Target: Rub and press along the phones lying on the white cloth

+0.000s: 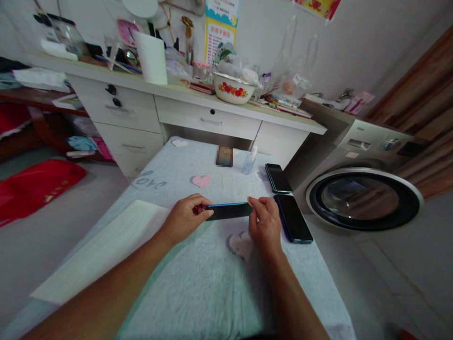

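Note:
A dark phone with a blue edge (229,211) is held sideways above the cloth-covered table (198,283). My left hand (187,216) pinches its left end between thumb and fingers. At the phone's right end, my right hand (264,223) grips it with bent fingers. Two more phones lie on the cloth to the right: a larger black one (296,218) beside my right hand and a smaller one (278,178) just beyond it. A clear spray bottle (249,162) stands farther back, next to a small pixelated brown item (224,156).
A long pale strip (106,250) lies on the table's left side. Behind the table, a desk (208,120) holds a flowered bowl (233,89), a white roll (152,59) and plastic bags. A washing machine (361,179) stands at the right; a red bag (42,189) is at the left.

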{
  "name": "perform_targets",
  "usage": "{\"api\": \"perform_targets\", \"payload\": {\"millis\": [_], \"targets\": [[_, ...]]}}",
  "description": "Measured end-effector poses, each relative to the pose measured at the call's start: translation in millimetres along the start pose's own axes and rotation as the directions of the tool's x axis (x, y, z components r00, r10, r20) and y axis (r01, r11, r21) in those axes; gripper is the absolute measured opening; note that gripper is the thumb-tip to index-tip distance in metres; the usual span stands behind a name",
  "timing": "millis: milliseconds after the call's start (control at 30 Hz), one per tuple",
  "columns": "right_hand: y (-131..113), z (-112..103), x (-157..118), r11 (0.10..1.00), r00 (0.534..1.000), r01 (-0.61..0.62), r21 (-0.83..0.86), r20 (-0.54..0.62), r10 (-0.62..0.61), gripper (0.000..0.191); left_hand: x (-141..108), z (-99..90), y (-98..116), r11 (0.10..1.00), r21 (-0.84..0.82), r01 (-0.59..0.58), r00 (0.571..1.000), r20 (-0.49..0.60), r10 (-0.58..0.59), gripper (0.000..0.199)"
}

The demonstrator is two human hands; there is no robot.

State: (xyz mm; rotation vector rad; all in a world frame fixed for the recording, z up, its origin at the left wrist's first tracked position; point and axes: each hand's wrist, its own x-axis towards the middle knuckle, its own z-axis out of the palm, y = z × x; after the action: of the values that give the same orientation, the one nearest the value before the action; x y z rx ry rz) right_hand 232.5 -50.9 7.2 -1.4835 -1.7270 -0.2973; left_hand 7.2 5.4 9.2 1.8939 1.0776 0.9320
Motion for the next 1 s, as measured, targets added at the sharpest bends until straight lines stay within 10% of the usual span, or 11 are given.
{"api": "perform_targets", "payload": {"millis": [500, 1000], "targets": [[18, -12, 10, 0.88, 0.919, -0.394, 0.266, 0.1, 0.381, 0.026, 1, 0.7, -3, 1.0, 0.007, 0.005, 1.0, -0.025, -0.005, 0.013], [38, -1, -11, 0.764, 0.843, -0.537, 0.357, 0.197, 0.5, 0.036, 0, 0.9, -2, 0.999, 0.05, -0.006, 0.999, -0.033, 0.007, 0.014]]}}
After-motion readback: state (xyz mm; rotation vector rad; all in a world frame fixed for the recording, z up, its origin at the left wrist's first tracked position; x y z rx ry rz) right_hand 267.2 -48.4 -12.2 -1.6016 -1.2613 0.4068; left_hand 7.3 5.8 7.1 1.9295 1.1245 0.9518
